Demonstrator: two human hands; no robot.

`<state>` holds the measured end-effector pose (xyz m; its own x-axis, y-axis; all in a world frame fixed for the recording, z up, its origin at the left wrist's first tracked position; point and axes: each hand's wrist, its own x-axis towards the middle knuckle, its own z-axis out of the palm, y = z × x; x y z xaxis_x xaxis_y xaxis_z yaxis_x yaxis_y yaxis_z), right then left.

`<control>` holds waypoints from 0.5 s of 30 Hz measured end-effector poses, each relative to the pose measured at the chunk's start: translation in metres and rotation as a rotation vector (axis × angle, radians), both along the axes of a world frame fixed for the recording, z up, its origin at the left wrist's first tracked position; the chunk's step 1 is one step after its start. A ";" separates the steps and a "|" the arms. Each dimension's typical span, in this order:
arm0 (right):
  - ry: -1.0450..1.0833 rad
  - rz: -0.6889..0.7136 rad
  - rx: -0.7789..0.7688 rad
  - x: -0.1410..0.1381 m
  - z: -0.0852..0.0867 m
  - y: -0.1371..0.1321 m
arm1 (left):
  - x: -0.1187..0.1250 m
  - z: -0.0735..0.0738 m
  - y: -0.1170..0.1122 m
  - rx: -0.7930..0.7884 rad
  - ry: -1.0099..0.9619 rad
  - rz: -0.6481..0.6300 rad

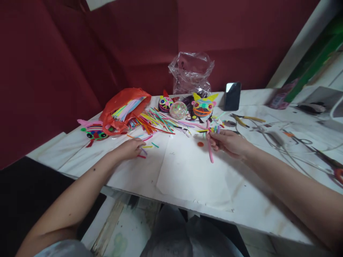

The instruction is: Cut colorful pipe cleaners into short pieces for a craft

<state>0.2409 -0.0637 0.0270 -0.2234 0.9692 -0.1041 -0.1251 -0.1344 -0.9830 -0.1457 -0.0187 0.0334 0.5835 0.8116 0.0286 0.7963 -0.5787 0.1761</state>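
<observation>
My right hand (227, 142) is closed on a pink strip (209, 148) that hangs down past my fingers, with a few short coloured pieces pinched above it. My left hand (130, 148) rests on the white table (187, 185), its fingertips pressed down on short coloured strip pieces (146, 147). A pile of long coloured strips (158, 123) lies just behind both hands. Two round striped face-balls (203, 106) (165, 103) and a glittery clear ball (178, 109) stand behind the pile.
A red bag (120, 107) of strips lies at the left beside another striped face-ball (95, 132). A clear plastic bag (191, 73) and a phone (232, 95) lean on the red wall. Yellow-handled pliers (245, 119), wires and scissors (331, 164) lie at the right.
</observation>
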 end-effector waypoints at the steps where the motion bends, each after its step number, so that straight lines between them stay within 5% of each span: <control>1: 0.004 0.002 0.003 -0.001 -0.004 0.000 | 0.001 -0.002 -0.001 -0.014 0.019 -0.023; 9: 0.006 0.099 -0.045 -0.014 -0.016 -0.010 | 0.018 0.004 -0.006 -0.066 0.132 -0.220; 15: 0.099 0.146 -0.109 -0.020 -0.016 -0.015 | 0.019 -0.002 0.010 -0.088 0.203 -0.288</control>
<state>0.2213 -0.0784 0.0106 -0.3745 0.9102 -0.1768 -0.1917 -0.2626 -0.9457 -0.1264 -0.0083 0.0316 0.7753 0.6072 -0.1740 0.6265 -0.7741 0.0906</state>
